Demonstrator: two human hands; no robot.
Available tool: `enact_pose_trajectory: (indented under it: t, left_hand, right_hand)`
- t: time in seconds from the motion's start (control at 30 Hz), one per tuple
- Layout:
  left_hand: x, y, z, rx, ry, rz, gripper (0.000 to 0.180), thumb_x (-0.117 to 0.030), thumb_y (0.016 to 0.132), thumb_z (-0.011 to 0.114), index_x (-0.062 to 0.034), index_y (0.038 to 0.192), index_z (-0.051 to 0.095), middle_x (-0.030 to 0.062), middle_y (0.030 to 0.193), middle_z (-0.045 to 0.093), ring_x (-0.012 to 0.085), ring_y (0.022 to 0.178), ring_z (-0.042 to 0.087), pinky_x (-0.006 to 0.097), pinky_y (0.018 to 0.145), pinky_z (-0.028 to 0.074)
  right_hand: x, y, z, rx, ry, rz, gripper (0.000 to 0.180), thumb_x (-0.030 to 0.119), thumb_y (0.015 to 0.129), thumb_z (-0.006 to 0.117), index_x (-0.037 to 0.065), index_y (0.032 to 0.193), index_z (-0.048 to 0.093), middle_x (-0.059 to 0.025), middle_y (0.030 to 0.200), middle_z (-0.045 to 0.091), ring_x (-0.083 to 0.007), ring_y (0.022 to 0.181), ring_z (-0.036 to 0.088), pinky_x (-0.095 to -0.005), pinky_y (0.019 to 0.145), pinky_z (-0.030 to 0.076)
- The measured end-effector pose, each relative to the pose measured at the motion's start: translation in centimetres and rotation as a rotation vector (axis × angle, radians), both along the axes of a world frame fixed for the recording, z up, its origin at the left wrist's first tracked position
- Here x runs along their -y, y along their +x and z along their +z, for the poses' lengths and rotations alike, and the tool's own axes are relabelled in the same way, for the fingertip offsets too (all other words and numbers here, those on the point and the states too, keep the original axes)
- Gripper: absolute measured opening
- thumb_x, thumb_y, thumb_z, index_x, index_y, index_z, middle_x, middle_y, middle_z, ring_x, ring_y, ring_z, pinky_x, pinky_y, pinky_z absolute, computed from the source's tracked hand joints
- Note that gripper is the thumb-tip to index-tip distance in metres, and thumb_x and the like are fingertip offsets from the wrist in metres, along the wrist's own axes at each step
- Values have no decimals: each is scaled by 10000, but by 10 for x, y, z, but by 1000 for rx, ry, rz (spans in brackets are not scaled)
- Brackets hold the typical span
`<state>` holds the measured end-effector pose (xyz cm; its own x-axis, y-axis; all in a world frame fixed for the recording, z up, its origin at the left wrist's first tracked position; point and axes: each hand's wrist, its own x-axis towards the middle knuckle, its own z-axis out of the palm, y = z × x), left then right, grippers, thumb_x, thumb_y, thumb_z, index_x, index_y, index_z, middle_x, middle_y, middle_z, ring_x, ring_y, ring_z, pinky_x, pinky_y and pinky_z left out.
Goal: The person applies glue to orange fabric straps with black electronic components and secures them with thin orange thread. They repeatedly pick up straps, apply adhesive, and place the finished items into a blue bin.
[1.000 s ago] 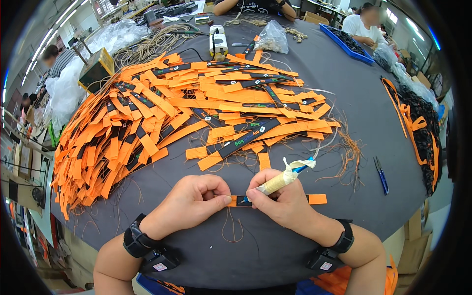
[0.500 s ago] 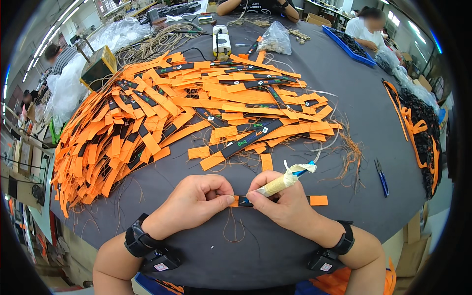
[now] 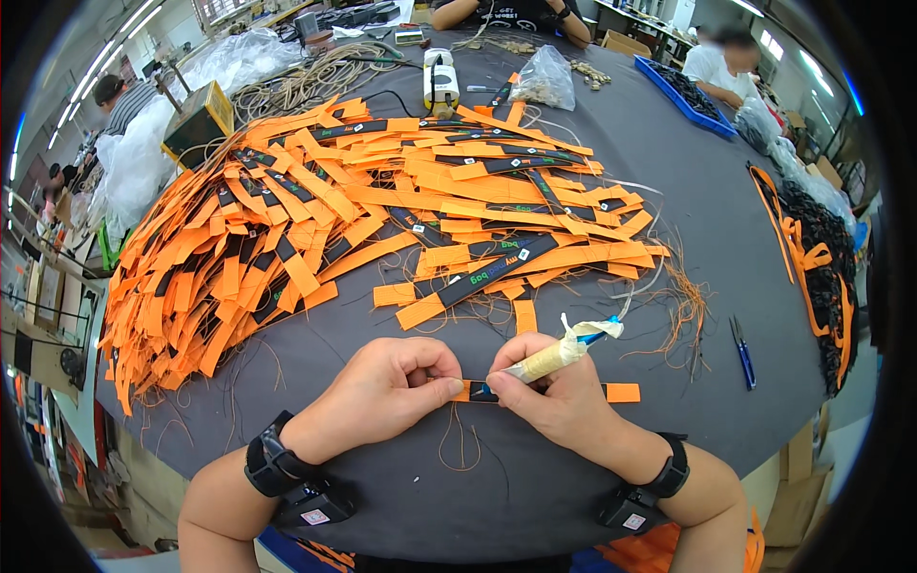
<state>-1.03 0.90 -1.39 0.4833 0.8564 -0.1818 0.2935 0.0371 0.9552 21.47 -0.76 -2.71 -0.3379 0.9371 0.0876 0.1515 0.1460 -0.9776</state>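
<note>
With my left hand [image 3: 399, 392] I pinch the orange-black strip [image 3: 623, 392] at its left end; my right hand [image 3: 556, 393] grasps a wrapped tool [image 3: 552, 362].

Beyond the right hand [image 3: 554, 390], a plastic bag [image 3: 546, 78] and, farther right, a blue tray [image 3: 712, 122] are being borne by the tabletop [image 3: 735, 220]; beyond the left hand [image 3: 401, 390], coiled rope [image 3: 320, 78] is being supported.

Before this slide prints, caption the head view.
Left hand holds an orange-black strip; right hand grips a wrapped tool.
</note>
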Motion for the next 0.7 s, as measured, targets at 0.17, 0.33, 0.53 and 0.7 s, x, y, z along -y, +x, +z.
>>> enact_pose_trajectory:
  t: [0.17,0.33,0.53,0.7]
  left_hand:
    - [-1,-2,-3,26,-3,-5,88,-119,928,690,-43,886,677,-70,694,551,-5,599,454,185,533,380]
    - [-1,-1,-2,36,-34,0,95,-125,933,687,-45,882,672,-75,680,541,-9,588,443,185,518,368]
    - [-1,-2,-2,23,-5,-9,96,-125,937,683,-45,886,669,-74,685,543,-10,588,442,184,517,366]
    - [-3,-5,-3,103,-61,28,95,-130,940,683,-44,904,668,-71,705,561,-2,607,477,182,539,398]
  right_hand:
    - [0,0,0,-14,21,7,131,143,933,695,33,925,623,44,660,556,-17,554,444,-220,482,324]
    - [0,0,1,-8,20,6,130,142,935,692,32,925,623,44,664,562,-15,559,453,-217,484,329]
    - [0,0,0,0,10,7,130,142,935,693,33,924,622,43,661,563,-13,558,455,-215,483,331]
    - [0,-1,0,-32,-28,-5,130,148,941,690,38,921,624,46,678,569,-13,562,459,-209,484,331]
